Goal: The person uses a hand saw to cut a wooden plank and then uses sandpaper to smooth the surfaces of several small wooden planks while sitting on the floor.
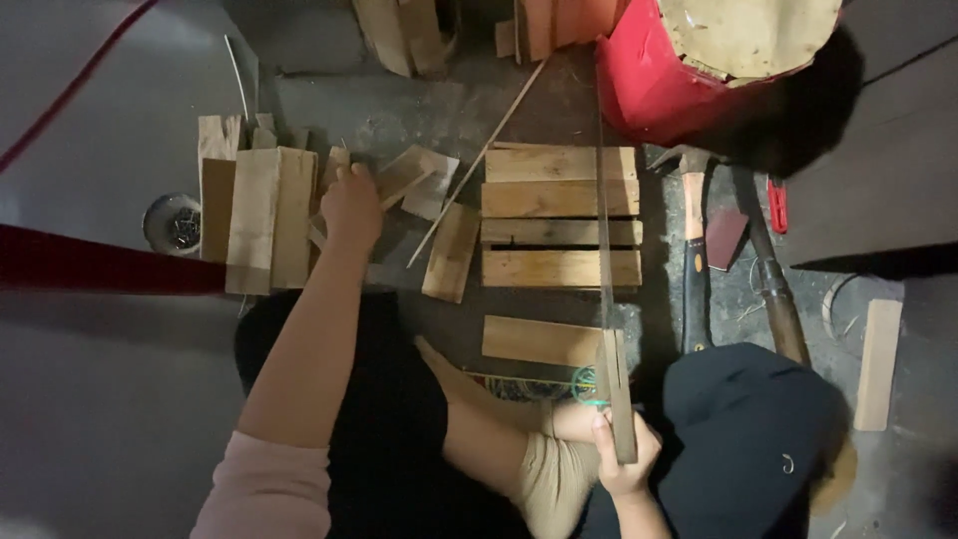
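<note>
1. Left hand: reaches far-left over a heap of short wood offcuts. The fingers are curled down onto the scraps at the heap's right edge — whether they pinch one piece or only press on it cannot be told from this view.

2. Right hand: low and near, fingers clenched around the near end of a long narrow wooden strip. The grasp is firm and full.

3. Governing relation: the strip's long axis runs near-to-far, from the right fist up across the right edge of a row of four flat boards. The boards lie crosswise to it, their long axes left-to-right. The right hand is the nearer hand to the boards; the left is well apart, at the heap.

4. A fifth loose board lies near of the row, just left of the strip.

5. Materials: all the wood is pale, rough-sawn, with straight grain and square-cut ends; the offcuts vary in length and lie overlapped. A thin stick lies diagonally between heap and boards.

6. Surroundings: a hammer with wooden handle lies right of the boards, a second long-handled tool beside it; a red drum stands far-right on a dusty grey floor.
</note>
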